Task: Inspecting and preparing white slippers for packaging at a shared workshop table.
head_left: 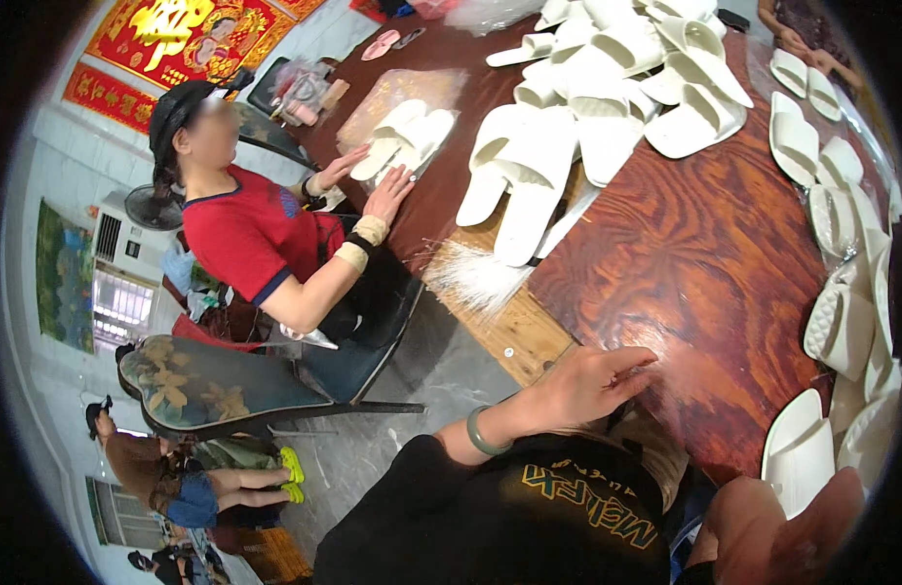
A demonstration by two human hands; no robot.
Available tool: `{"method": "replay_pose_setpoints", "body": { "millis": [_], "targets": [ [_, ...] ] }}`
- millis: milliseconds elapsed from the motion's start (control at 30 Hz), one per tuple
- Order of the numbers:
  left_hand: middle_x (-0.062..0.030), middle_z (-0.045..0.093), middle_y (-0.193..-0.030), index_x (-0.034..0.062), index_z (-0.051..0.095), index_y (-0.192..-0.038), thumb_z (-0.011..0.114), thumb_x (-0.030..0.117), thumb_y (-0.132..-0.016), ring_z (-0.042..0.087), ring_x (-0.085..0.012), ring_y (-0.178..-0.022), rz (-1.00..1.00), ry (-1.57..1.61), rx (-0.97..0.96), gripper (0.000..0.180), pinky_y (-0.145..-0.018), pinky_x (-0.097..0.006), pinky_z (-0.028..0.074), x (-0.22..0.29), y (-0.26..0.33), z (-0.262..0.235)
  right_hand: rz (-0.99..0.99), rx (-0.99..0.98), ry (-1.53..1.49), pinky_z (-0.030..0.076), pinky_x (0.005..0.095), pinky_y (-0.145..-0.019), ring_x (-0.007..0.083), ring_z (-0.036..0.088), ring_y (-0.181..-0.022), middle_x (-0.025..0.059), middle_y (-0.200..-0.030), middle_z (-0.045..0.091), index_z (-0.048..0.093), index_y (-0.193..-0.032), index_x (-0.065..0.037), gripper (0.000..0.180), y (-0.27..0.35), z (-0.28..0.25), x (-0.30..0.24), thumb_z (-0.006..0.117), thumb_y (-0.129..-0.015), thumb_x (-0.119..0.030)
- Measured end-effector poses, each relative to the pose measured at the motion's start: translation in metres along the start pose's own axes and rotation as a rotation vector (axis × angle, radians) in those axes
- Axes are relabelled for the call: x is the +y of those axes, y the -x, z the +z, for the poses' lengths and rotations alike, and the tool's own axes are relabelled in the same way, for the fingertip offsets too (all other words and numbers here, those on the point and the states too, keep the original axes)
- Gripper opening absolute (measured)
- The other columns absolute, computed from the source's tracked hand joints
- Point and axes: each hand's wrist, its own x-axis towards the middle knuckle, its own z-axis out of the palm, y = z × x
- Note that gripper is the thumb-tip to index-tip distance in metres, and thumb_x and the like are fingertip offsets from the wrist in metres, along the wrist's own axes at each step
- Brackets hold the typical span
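Both hands empty: left hand (595,382) flat at table edge (529,336), right hand (792,531) blurred, near slipper (800,450).

I see my left hand (592,382) bare, no glove and no ring showing, with a smooth grey-green bangle (480,432) around the wrist. Below it my black top (490,517) fills the lower frame, carrying yellow printed lettering across the front. My right hand (806,531) is only a blurred shape at the bottom edge.
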Motion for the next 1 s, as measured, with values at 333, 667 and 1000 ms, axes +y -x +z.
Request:
{"method": "replay_pose_setpoints", "body": {
  "millis": [333, 667, 1000],
  "targets": [
    [-0.0134, 0.060, -0.063, 0.0023, 0.062, -0.097, 0.066, 0.014, -0.081, 0.059, -0.0220, -0.052, 0.081, 0.000, 0.012, 0.020, -0.047, -0.030, 0.044, 0.013, -0.001, 0.006, -0.007, -0.041, -0.047, 0.042, 0.0326, -0.077, 0.0210, 0.050, -0.085, 0.0116, -0.100, 0.053, 0.055, -0.095, 0.000, 0.018, -0.002, 0.004, -0.014, 0.053, -0.080, -0.011],
    [-0.0137, 0.060, -0.072, 0.0007, 0.059, -0.093, 0.048, 0.020, -0.093, 0.059, -0.0239, -0.061, 0.100, 0.251, -0.173, 0.022, -0.056, -0.031, 0.045, 0.035, 0.007, -0.009, 0.245, 0.153, 0.290, 0.041, 0.0332, -0.078, 0.0205, 0.049, -0.085, 0.0117, -0.100, 0.052, 0.054, -0.095, 0.000, 0.019, -0.021, 0.002, 0.004, 0.052, -0.081, -0.012],
    [-0.0023, 0.050, -0.064, 0.0045, 0.056, -0.084, 0.029, 0.044, -0.096, 0.045, -0.0118, -0.054, 0.297, 0.579, 0.044, 0.050, -0.058, -0.027, 0.040, 0.046, 0.054, -0.069, 0.984, -0.072, 0.281, 0.042, 0.0354, -0.085, 0.0295, 0.054, -0.098, 0.0194, -0.105, 0.055, 0.046, -0.118, 0.002, 0.041, -0.023, 0.044, 0.081, 0.039, -0.093, -0.030]
  ]
}}
